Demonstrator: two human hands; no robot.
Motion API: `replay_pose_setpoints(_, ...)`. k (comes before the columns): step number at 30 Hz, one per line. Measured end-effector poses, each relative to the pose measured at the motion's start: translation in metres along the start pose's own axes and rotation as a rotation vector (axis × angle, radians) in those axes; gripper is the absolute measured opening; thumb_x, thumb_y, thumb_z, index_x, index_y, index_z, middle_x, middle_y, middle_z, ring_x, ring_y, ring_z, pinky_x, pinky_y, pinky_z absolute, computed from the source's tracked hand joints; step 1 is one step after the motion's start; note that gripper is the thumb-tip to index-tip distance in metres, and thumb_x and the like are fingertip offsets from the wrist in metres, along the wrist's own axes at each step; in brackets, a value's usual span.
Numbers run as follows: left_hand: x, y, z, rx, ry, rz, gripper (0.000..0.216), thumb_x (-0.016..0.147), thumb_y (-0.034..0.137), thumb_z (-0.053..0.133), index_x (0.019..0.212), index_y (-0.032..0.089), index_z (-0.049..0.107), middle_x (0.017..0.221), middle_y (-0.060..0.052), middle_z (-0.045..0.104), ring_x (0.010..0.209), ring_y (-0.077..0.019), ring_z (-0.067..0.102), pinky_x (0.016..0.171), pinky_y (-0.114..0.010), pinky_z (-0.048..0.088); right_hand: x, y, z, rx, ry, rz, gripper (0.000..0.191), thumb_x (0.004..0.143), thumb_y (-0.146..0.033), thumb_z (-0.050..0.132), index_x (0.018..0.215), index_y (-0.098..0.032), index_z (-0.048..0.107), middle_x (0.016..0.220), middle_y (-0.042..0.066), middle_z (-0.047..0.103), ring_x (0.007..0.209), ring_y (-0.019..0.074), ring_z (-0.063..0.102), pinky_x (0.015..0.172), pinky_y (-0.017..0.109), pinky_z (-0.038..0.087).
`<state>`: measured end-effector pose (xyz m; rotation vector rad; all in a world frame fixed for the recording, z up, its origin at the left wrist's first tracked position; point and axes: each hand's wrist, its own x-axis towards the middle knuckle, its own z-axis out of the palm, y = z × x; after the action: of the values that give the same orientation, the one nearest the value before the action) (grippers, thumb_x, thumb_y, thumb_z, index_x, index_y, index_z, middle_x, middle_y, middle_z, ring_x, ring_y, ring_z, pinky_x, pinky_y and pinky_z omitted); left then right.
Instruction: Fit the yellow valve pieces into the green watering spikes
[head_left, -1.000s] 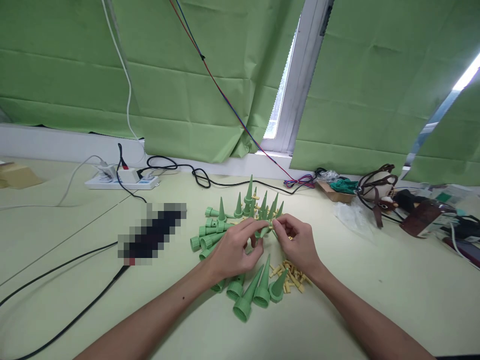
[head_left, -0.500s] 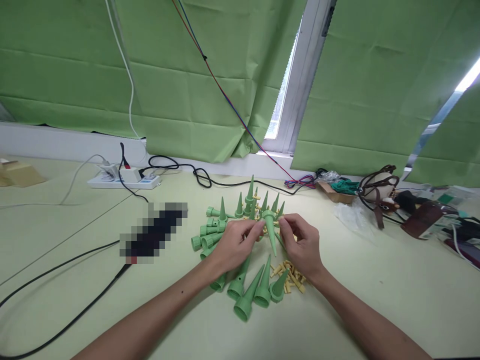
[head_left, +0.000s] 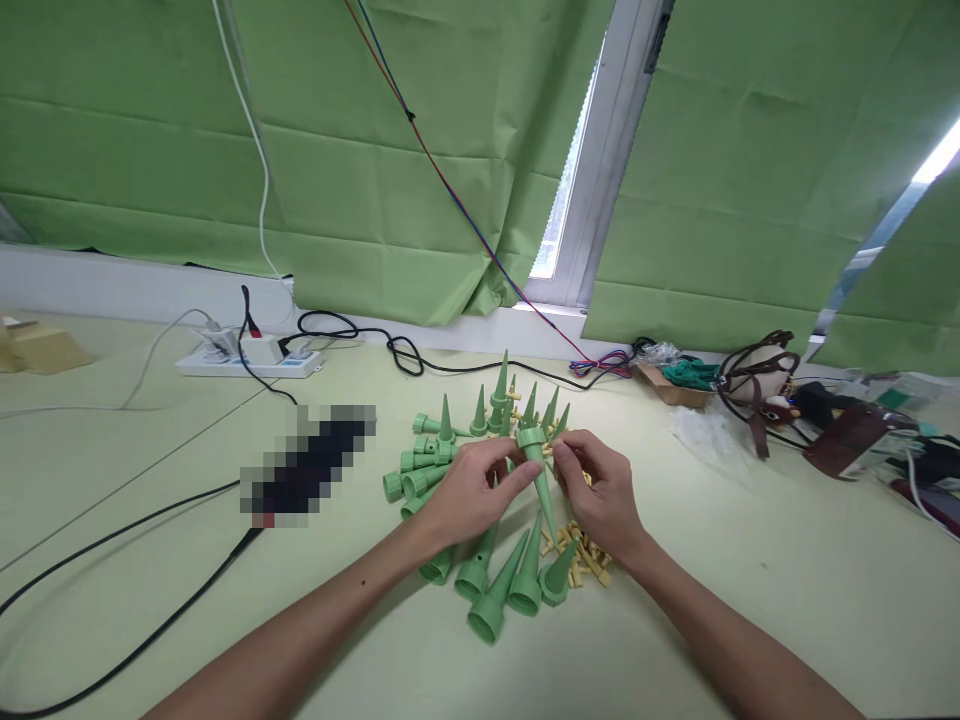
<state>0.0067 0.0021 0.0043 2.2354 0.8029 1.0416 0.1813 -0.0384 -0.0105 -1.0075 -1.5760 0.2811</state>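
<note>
My left hand (head_left: 474,490) is closed on a green plastic watering spike (head_left: 543,490), thumb and fingers at its wide ribbed cap, the point slanting down. Close to the cap's right side, my right hand (head_left: 600,485) is pinched shut; what its fingertips hold is too small to make out. Under and around both hands lie more green spikes (head_left: 495,598), some on their sides with open ends showing. Farther back, several stand point up (head_left: 501,395), with small yellow pieces among them. A pile of yellow valve-like pieces (head_left: 589,555) sits below my right hand, partly covered by it.
At the back left is a white power strip (head_left: 247,358) with plugs and cables. A blurred dark object (head_left: 307,470) with a black cable lies left of the spikes. Along the right are a cardboard box (head_left: 671,385), a clear plastic bag (head_left: 705,435) and a brown bag (head_left: 855,440).
The held spike has turned and shifted slightly left, its cap now more side-on and its point lower. My left thumb has moved down along it; my right hand has come slightly left.
</note>
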Motion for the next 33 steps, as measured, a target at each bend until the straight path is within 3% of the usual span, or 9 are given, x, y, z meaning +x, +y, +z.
replay_pose_setpoints(16, -0.002, -0.002, -0.002, 0.14, 0.105, 0.258, 0.027, 0.09, 0.03, 0.061, 0.07, 0.017, 0.047, 0.065, 0.003, 0.044, 0.057, -0.0102, 0.041, 0.052, -0.024, 0.034, 0.001, 0.002, 0.0, 0.034, -0.084, 0.042, 0.022, 0.098, -0.031, 0.046, 0.082, -0.019, 0.056, 0.064, -0.001, 0.05, 0.055, 0.0114, 0.044, 0.051, 0.024, 0.037)
replay_pose_setpoints(23, -0.003, -0.004, -0.001, 0.174, 0.096, 0.355, 0.005, 0.091, 0.021, 0.056, 0.091, 0.017, 0.058, 0.085, -0.002, 0.054, 0.061, -0.0092, 0.046, 0.052, -0.022, 0.038, 0.002, 0.002, -0.001, 0.003, -0.121, 0.08, 0.027, 0.098, -0.035, 0.045, 0.079, -0.019, 0.055, 0.061, -0.002, 0.047, 0.052, 0.0107, 0.04, 0.049, 0.023, 0.035)
replay_pose_setpoints(28, -0.005, -0.011, -0.001, 0.253, 0.049, 0.386, 0.02, 0.09, 0.013, 0.049, 0.107, 0.017, 0.057, 0.095, -0.005, 0.055, 0.06, -0.0093, 0.045, 0.055, -0.024, 0.04, 0.002, 0.001, -0.001, 0.0, -0.142, 0.107, 0.031, 0.098, -0.036, 0.046, 0.074, -0.018, 0.053, 0.059, -0.003, 0.044, 0.051, 0.0104, 0.04, 0.048, 0.023, 0.034)
replay_pose_setpoints(33, -0.005, -0.014, 0.0, 0.309, 0.083, 0.394, 0.024, 0.09, 0.011, 0.046, 0.11, 0.019, 0.057, 0.1, -0.007, 0.054, 0.059, -0.0091, 0.046, 0.054, -0.024, 0.039, 0.002, 0.002, 0.0, 0.039, -0.132, 0.126, 0.031, 0.097, -0.039, 0.047, 0.075, -0.019, 0.054, 0.055, -0.004, 0.042, 0.047, 0.0098, 0.037, 0.045, 0.023, 0.032)
